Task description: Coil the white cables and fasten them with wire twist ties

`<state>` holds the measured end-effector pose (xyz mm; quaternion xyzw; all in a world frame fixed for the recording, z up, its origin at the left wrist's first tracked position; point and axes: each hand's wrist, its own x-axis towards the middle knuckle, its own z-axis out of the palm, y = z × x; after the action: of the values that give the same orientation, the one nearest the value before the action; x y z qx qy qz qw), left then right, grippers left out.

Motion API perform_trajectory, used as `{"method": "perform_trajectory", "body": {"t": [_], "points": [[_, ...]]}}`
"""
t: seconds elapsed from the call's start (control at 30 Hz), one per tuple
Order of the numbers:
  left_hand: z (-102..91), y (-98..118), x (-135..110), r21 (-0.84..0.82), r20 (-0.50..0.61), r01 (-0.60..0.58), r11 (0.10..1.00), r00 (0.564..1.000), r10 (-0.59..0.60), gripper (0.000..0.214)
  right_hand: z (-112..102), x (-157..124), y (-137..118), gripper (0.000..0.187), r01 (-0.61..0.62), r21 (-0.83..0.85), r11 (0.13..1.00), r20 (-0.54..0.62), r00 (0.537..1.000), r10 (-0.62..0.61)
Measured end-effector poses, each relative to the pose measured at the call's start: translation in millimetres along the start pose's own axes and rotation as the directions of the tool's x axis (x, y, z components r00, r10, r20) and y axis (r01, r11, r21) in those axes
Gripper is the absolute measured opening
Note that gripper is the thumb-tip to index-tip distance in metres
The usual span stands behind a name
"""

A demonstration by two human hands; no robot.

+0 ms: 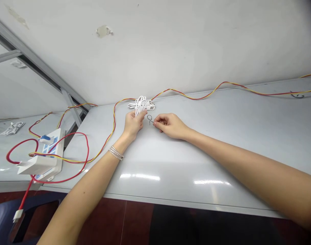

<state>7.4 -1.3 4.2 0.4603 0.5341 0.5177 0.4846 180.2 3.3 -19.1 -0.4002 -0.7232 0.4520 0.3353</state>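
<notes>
My left hand (134, 124), with a silver bracelet on its wrist, is closed around a coiled white cable (140, 104) whose loops stand up above the fingers. Just behind it on the shelf lies another white cable bundle (151, 106), partly hidden by the held one. My right hand (170, 125) is pinching one end of a thin black twist tie (149, 118) between thumb and fingertips. The tie bends into a small loop toward my left hand, apart from the cable.
A white power strip (58, 149) with plugs and a red cable (87, 146) sits at the left. A red and yellow twisted wire (198, 98) runs along the wall. Another white cable bundle (14, 128) lies far left; a black tie (297, 96) lies far right.
</notes>
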Motion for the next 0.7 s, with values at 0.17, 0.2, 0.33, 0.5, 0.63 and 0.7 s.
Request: {"method": "perform_trajectory", "body": {"t": [0.17,0.2,0.33,0.5,0.63,0.7], "points": [[-1.7,2.1,1.3,-0.011,-0.037,0.028,1.0,0.999,-0.028,0.018,1.3,-1.2,0.0,0.014,0.025,-0.049,0.998,0.032,0.999,-0.023],[-1.9,2.0,1.6,-0.009,-0.039,0.03,0.999,0.999,-0.031,0.017,1.5,-1.3,0.3,0.014,0.026,-0.049,0.998,0.036,0.999,-0.025],[-1.4,1.6,2.0,0.003,-0.041,0.051,0.999,0.998,-0.051,0.015,1.7,-1.1,1.3,0.013,0.036,-0.063,0.997,0.033,0.999,-0.034],[-0.6,1.8,2.0,0.007,-0.045,0.074,0.997,0.996,-0.073,0.015,1.9,-1.3,1.1,0.013,0.035,-0.067,0.997,0.032,0.999,-0.033],[-0.6,1.8,1.5,0.009,-0.039,0.078,0.997,0.996,-0.077,0.015,2.0,-1.4,0.9,0.014,0.027,-0.06,0.998,0.037,0.999,-0.025],[-0.6,1.5,1.3,0.011,-0.036,0.077,0.997,0.996,-0.077,0.015,1.8,-1.4,0.9,0.014,0.024,-0.058,0.998,0.039,0.999,-0.022]]}}
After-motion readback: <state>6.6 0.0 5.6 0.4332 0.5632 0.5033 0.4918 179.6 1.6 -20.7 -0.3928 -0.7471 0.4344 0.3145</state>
